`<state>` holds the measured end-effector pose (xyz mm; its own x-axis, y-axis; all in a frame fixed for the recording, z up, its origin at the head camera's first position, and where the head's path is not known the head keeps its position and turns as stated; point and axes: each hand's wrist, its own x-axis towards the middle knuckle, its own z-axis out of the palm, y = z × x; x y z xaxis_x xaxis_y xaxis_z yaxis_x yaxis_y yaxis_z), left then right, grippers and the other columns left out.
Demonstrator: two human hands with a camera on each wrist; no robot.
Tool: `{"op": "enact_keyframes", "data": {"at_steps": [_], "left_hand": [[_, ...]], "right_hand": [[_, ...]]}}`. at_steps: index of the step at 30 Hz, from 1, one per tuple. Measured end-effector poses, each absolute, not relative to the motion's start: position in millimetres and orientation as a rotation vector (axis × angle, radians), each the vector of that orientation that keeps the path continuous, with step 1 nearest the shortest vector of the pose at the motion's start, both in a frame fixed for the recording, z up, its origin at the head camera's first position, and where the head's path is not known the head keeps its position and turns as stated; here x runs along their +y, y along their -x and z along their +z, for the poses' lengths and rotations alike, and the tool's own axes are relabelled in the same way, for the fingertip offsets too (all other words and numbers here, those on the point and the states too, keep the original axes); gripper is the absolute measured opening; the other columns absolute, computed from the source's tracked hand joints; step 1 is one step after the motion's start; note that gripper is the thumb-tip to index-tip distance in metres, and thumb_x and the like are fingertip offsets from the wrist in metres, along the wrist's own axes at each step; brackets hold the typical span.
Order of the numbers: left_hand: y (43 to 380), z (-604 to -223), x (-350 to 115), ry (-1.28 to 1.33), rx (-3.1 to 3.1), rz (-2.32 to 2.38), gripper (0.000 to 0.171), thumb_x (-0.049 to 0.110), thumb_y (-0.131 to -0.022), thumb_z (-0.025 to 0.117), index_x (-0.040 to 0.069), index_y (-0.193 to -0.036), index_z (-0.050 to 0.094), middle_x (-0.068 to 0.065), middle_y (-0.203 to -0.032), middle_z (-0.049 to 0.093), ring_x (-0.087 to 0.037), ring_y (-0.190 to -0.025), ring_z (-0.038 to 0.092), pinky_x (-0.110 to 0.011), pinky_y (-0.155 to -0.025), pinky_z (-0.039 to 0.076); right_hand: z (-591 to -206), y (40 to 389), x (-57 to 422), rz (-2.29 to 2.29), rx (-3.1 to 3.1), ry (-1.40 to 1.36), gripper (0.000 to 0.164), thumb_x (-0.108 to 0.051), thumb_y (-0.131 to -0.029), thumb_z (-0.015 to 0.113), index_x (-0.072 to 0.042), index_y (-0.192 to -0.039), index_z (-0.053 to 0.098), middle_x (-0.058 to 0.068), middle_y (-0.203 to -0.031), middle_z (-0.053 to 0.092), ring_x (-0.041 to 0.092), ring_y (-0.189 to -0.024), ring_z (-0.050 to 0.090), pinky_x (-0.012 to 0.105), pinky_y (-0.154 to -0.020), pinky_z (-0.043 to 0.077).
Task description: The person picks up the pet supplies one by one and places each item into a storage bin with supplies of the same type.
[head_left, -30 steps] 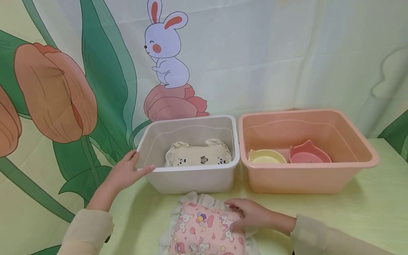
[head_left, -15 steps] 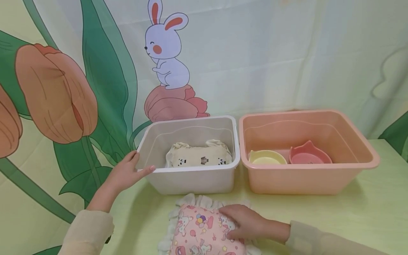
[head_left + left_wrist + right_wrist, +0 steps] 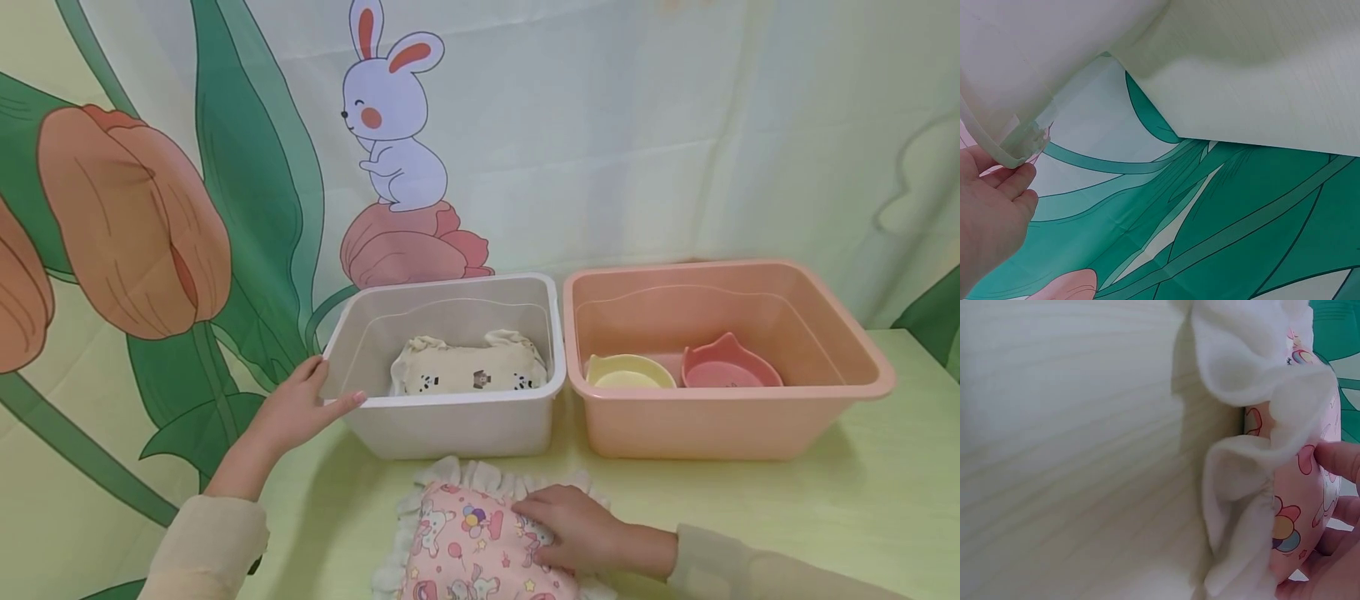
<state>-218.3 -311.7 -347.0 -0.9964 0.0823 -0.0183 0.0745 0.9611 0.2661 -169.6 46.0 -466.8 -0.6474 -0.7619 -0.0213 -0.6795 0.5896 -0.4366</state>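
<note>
At the left corner of the white tub (image 3: 457, 425), my left hand (image 3: 296, 408) grips the rim, its thumb lying along the front edge. The left wrist view shows the fingers (image 3: 1013, 184) curled under that rim. A cream pillow (image 3: 450, 367) with small animal faces lies inside this tub. In front of it, a pink pillow (image 3: 465, 550) with white frills and a unicorn print rests on the table. My right hand (image 3: 573, 529) grips its upper right part, thumb and fingers bent against the printed cloth. The pillow's lower edge is cut off by the frame.
A peach tub (image 3: 690, 425) stands just right of the white one. In it are a yellow dish (image 3: 630, 367) and a pink dish (image 3: 727, 362) with pointed ears. Behind hangs a cloth backdrop (image 3: 637, 125) with a rabbit and tulips. The table (image 3: 885, 508) is pale green.
My right hand has shifted slightly left and down on the pink pillow, and more of the frill's top right now shows. My left hand has kept its place on the rim.
</note>
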Motion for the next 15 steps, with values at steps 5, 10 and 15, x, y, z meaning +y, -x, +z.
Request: {"op": "enact_keyframes", "data": {"at_steps": [5, 10, 15], "left_hand": [[218.1, -347.2, -311.2, -0.122, 3.082, 0.417, 0.093, 0.063, -0.08, 0.043, -0.003, -0.14, 0.016, -0.023, -0.143, 0.018, -0.044, -0.123, 0.031, -0.059, -0.093, 0.031], [217.8, -346.4, -310.6, -0.127, 3.083, 0.409, 0.093, 0.062, -0.081, 0.043, -0.004, -0.139, 0.016, -0.024, -0.143, 0.018, -0.044, -0.123, 0.031, -0.059, -0.093, 0.031], [217.6, -346.3, -310.2, -0.122, 3.082, 0.41, 0.093, 0.063, -0.081, 0.043, -0.004, -0.139, 0.016, -0.024, -0.143, 0.019, -0.044, -0.122, 0.032, -0.06, -0.093, 0.031]], "right_hand": [[-466.6, 168.2, 44.4, -0.595, 2.625, 1.206, 0.046, -0.029, -0.075, 0.067, -0.014, -0.117, 0.057, 0.001, -0.11, 0.057, 0.016, -0.103, 0.05, 0.034, -0.091, 0.039], [-468.2, 167.8, 43.0, -0.581, 2.643, 1.207, 0.041, -0.028, -0.075, 0.068, -0.016, -0.114, 0.059, -0.001, -0.106, 0.058, 0.014, -0.098, 0.05, 0.033, -0.089, 0.04], [-468.0, 166.8, 41.7, -0.599, 2.668, 1.217, 0.033, -0.024, -0.076, 0.067, -0.017, -0.109, 0.061, -0.004, -0.098, 0.058, 0.01, -0.091, 0.049, 0.03, -0.085, 0.04]]}}
